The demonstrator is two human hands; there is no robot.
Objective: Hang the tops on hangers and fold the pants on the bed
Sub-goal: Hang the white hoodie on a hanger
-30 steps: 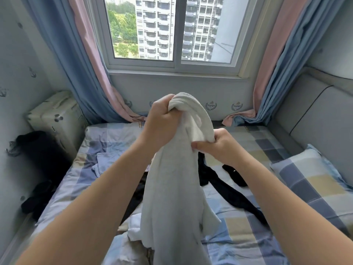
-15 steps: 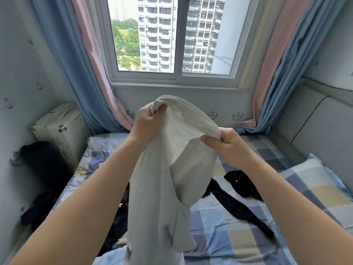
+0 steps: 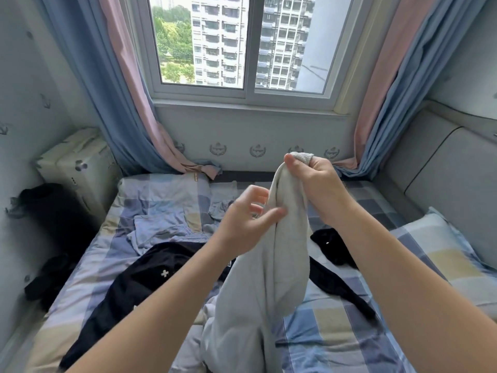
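Head view: right grip (image 3: pixel 316 181) clenched on a bunched end of the pale grey garment (image 3: pixel 271 278), which hangs from it above the middle of the bed (image 3: pixel 336 332), lower folds pooled toward the near edge; left grip (image 3: pixel 247 219) released, fingers loose, thumb just touching the hanging cloth. Best move, I judge: left grip takes the matching hem or shoulder and spreads the piece out; top or pants, cannot tell. Black clothes (image 3: pixel 150 275) sprawl across the bed beneath and would foul a fold; pillow (image 3: pixel 441 251) at the right edge; no hanger in sight

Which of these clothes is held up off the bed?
The light grey garment: its top is held up, while the black clothes lie flat on the bed.
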